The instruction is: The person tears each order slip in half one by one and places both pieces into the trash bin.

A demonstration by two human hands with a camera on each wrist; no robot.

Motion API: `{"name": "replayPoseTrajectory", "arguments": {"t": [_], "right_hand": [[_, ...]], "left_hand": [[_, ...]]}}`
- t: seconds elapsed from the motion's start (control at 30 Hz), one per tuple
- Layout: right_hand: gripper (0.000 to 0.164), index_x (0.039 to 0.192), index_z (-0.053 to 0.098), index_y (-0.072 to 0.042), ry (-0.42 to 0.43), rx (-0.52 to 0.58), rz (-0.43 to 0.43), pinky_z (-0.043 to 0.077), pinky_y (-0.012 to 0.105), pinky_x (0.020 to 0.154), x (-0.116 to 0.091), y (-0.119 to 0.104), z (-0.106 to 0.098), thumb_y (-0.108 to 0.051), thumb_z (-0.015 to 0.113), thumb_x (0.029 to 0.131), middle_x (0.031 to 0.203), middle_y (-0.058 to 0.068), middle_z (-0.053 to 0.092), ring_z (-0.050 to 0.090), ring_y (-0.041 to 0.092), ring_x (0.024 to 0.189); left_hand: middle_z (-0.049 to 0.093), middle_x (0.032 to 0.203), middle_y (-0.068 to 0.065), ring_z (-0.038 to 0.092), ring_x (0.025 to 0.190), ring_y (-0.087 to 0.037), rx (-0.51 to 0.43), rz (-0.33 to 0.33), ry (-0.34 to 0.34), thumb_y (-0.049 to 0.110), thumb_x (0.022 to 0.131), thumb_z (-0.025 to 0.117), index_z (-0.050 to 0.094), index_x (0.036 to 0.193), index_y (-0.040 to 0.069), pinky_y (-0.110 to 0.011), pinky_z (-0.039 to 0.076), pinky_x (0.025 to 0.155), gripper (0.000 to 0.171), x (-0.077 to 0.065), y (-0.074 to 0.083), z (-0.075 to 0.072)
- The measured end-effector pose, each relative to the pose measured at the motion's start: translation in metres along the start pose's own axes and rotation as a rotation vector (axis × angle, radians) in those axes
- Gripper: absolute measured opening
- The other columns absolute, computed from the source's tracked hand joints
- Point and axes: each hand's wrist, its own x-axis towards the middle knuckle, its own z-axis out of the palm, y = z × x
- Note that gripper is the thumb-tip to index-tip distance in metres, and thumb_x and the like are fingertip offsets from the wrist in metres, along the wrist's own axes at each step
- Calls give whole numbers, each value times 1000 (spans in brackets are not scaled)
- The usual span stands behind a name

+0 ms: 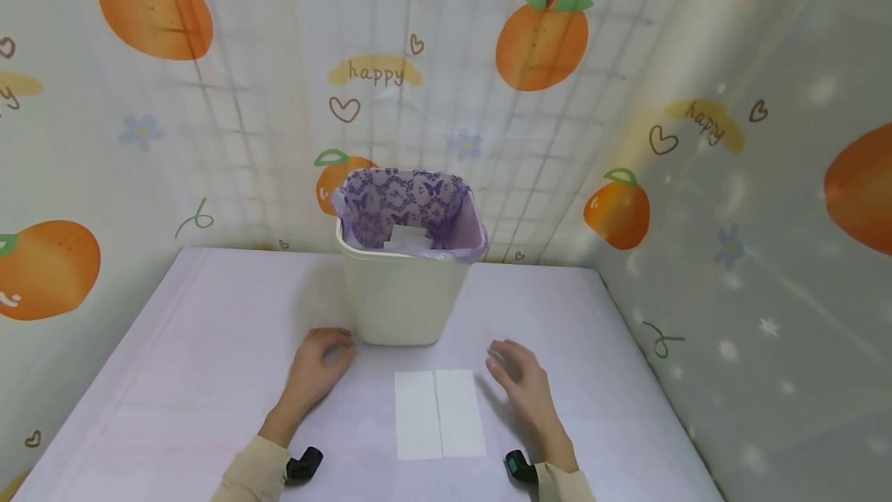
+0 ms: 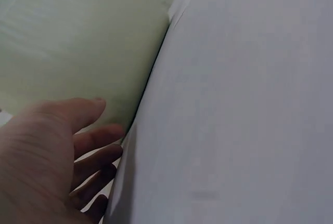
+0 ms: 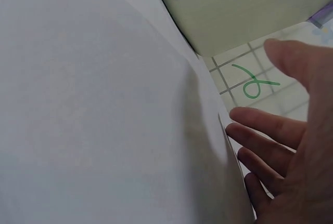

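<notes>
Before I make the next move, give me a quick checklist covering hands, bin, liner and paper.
1. Left hand empty: ok.
2. Right hand empty: ok.
3. Bin upright on the table: ok.
4. Purple-patterned liner in place, mouth open: ok.
5. White paper flat between the hands, in front of the bin: ok.
6. Paper's halves separate rather than joined along the middle line: cannot tell.

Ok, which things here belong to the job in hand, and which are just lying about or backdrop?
Likely the job: left hand, right hand, white paper between them, bin with purple liner.

Likely just surroundings: fruit-print curtain, pale tabletop.
</notes>
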Motion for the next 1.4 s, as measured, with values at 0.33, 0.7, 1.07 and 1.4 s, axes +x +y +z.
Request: {"name": "replayPoseTrajectory", "arguments": {"t": [0.33,0.7,1.07,1.4], "right_hand": [[37,126,73,-6,27,16,-83,31,63,120,2,1,2,-28,78,96,142,15,66,49,40,143],[37,124,75,-10,7,26,-25,31,65,120,-9,0,8,-34,78,96,144,11,66,48,37,145],[32,121,76,-9,59,-11,-94,34,66,118,-4,-1,6,-28,79,95,140,12,68,51,40,142],[29,117,77,-7,71,-2,-120,35,66,116,-3,1,6,-23,81,93,137,13,70,54,41,139]], "left_hand": [[74,102,2,63,108,-23,54,24,-14,20,83,89,79,96,17,-45,52,97,16,-7,20,18],[66,124,-6,58,123,-32,109,21,-175,40,81,90,77,118,11,-56,48,106,49,-21,32,32],[61,128,-4,55,122,-27,166,104,-245,55,75,90,74,125,16,-53,47,101,65,-25,47,47],[57,124,0,51,123,-27,177,83,-259,53,66,96,70,111,21,-55,43,101,61,-26,54,54]]}}
